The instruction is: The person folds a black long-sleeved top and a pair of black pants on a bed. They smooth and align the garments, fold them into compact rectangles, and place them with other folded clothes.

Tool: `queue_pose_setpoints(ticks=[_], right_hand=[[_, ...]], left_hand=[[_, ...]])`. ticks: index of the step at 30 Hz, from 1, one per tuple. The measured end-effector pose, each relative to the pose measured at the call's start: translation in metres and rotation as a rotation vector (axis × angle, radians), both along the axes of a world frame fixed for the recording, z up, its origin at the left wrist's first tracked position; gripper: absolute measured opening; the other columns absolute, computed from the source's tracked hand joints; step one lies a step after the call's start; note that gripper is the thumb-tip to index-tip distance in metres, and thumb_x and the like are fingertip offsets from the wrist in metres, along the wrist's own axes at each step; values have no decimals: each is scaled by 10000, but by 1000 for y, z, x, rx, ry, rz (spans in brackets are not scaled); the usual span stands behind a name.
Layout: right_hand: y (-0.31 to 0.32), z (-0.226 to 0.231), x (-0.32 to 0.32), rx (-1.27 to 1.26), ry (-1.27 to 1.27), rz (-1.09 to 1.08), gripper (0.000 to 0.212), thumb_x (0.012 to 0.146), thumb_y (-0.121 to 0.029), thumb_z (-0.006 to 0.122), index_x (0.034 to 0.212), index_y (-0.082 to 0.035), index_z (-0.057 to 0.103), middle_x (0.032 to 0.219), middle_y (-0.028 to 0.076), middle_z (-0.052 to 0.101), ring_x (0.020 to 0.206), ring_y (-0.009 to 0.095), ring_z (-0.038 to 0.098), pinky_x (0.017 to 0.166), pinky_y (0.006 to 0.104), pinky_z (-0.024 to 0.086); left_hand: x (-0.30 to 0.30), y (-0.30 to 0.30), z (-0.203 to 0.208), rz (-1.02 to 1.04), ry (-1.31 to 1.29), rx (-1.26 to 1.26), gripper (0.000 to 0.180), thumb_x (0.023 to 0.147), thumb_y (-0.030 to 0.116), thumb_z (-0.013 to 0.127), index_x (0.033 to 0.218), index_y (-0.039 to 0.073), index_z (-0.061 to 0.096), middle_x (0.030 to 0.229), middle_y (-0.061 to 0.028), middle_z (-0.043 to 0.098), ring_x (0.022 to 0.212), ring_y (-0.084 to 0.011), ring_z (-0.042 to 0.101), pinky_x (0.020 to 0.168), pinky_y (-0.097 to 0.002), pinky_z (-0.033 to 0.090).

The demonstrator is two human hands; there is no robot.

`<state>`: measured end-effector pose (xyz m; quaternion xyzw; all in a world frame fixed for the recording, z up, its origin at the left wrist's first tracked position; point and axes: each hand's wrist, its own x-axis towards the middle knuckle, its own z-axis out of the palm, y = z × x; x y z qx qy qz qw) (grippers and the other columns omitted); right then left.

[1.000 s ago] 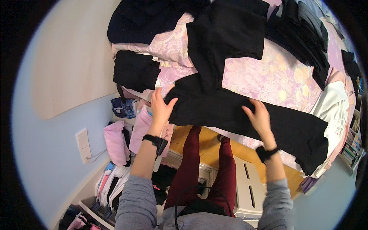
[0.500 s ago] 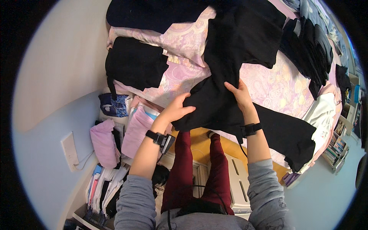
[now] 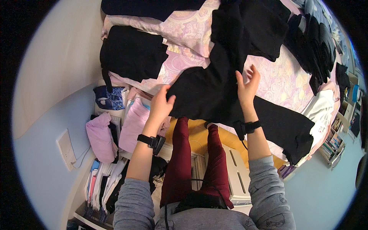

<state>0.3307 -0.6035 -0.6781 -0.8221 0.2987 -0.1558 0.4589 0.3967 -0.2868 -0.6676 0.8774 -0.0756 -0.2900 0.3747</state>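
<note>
So the black garment (image 3: 203,96) is dead centre on the floral sheet (image 3: 274,80), bunched a bit. Left hand (image 3: 161,102) is at its 9 o'clock edge, thumb and fingers apart; right hand (image 3: 248,86) is spread loose around 2. Looks like the arranging stage to me, and the next move calls for a proper grip on the cloth. Another black piece (image 3: 132,53) lies at 10.

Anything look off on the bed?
Only minor: a narrow black strip dangles from the compact black bundle at left over the edge of the bed, breaking its tidy outline. No spill or damage visible.
</note>
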Motion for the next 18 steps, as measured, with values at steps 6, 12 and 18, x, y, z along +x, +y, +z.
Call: queue_pose_setpoints(ticks=[6,12,18], right_hand=[[32,26,-93,-557,86,696,557,807,-314,760,1290,-117,564,1365,152,520,1249,342,495,1059,485,374],[29,16,-169,-604,332,716,709,801,-398,746,1403,-131,485,1487,157,419,1400,361,359,1143,501,285],[9,14,-193,-511,486,742,785,747,-339,777,1438,-168,446,1534,140,360,1426,342,321,1169,525,242]], left_hand=[[-13,6,-16,359,-30,-126,432,829,195,785,1132,-8,553,909,-121,642,824,-213,614,770,-350,506],[-30,14,-13,-79,-364,129,454,758,296,834,941,-40,590,886,-200,642,810,-357,612,740,-411,489],[-3,31,-5,233,28,21,340,809,230,802,911,-37,618,796,-108,668,732,-150,591,675,-301,481]])
